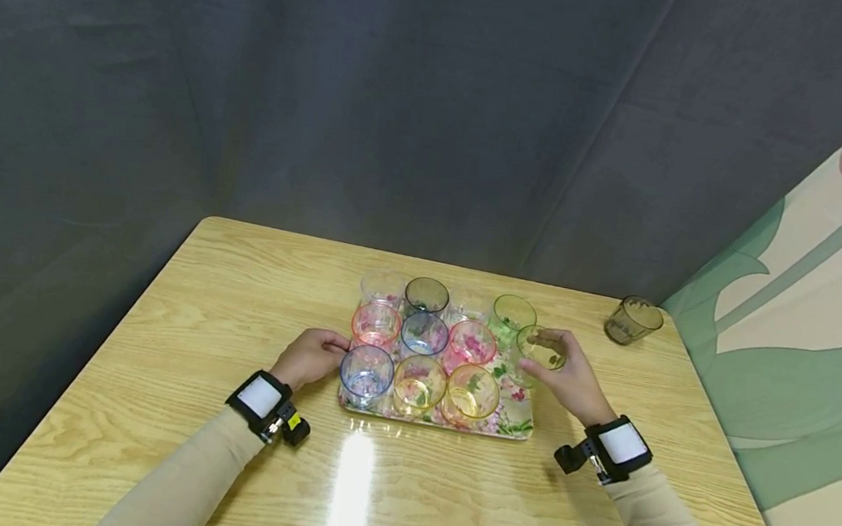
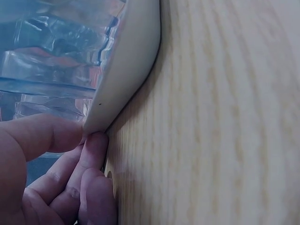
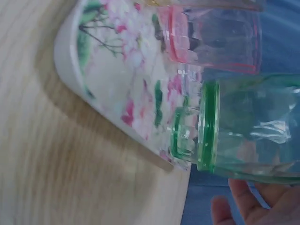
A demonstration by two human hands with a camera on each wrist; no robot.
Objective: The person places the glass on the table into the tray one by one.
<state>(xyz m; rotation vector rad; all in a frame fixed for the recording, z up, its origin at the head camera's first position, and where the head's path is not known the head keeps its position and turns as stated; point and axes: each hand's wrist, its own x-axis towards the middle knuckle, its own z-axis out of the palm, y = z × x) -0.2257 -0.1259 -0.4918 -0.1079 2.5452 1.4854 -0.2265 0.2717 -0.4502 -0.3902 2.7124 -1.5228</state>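
Observation:
My right hand (image 1: 572, 381) holds a clear green cup (image 1: 539, 358) by its side, thumb and fingers apart around it. In the right wrist view the thick green base (image 3: 208, 126) of this cup hangs just above the right part of a flower-patterned tray (image 3: 108, 89). My left hand (image 1: 311, 357) pinches the left rim of the tray (image 1: 515, 428) between thumb and fingers, beside a blue cup (image 1: 366, 375). On the tray stand several coloured cups in rows, including yellow cups (image 1: 419, 386), a pink cup (image 1: 472, 347) and another green cup (image 1: 514, 315).
A dark grey cup (image 1: 630, 321) stands apart on the wooden table (image 1: 261, 282), near its back right corner. Behind the table hangs a dark curtain (image 1: 403, 128); a flower-printed cloth (image 1: 798, 329) hangs at the right.

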